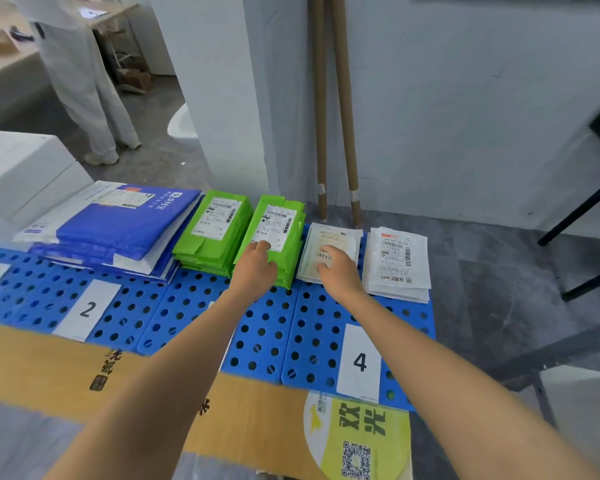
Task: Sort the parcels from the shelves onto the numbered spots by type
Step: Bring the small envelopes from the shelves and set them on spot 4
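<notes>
The left hand (pixel 257 263) lies flat, fingers together, on the right-hand green parcel stack (pixel 274 237), and the right hand (pixel 336 268), fingers loosely spread, rests on the white parcel stack (pixel 326 251) just right of it; neither pinches anything. To finish well, I would press each top parcel square so the piles stay apart. The stacks sit on a blue perforated table (pixel 264 341), far beyond the "4" label (pixel 359 362), in a grey-walled room with cardboard tubes (pixel 333 109) behind.
</notes>
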